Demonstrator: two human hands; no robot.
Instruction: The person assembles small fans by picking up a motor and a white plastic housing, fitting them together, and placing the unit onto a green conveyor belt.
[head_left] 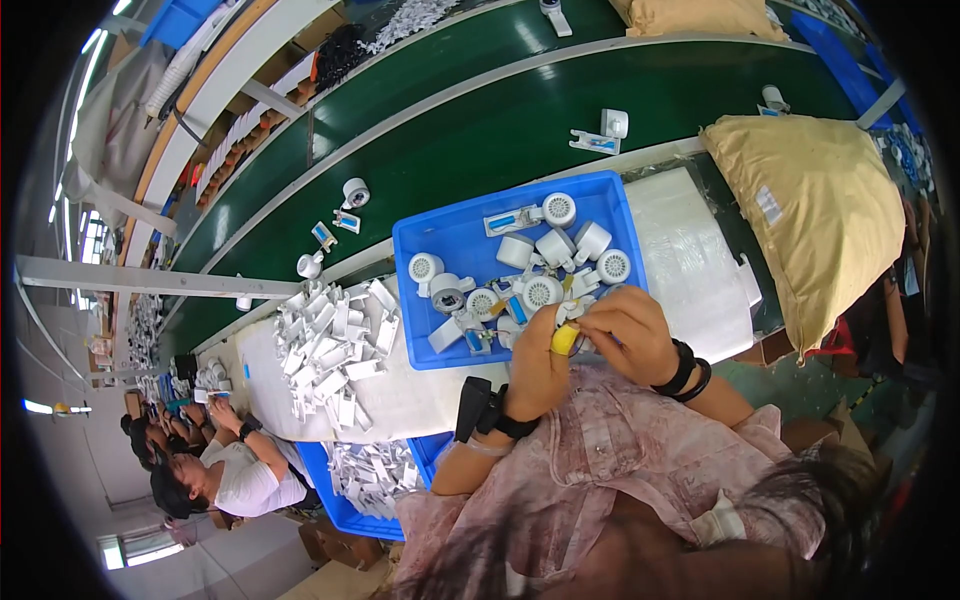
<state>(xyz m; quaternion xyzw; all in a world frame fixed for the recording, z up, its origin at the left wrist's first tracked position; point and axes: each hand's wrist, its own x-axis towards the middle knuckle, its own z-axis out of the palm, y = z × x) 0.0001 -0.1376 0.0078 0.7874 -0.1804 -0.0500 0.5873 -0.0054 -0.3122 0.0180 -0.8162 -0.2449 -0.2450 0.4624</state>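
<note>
My left hand and my right hand meet over the near edge of a blue bin, fingers closed and pinched together. A bright yellow piece shows at my left thumb; whether it is a wrap on the thumb or a held thing I cannot tell. What sits between the fingertips is mostly hidden by them. In the bin, just beyond my hands, lie several white round housings with slotted grilles, one a grille-faced housing. Flat white parts with blue strips, such as a bracket, lie among them.
Left of the bin, loose white plastic parts form a pile on the pale worktop. A second blue bin holds more. Beyond runs a green conveyor carrying scattered assemblies. A tan sack stands right; a co-worker works left.
</note>
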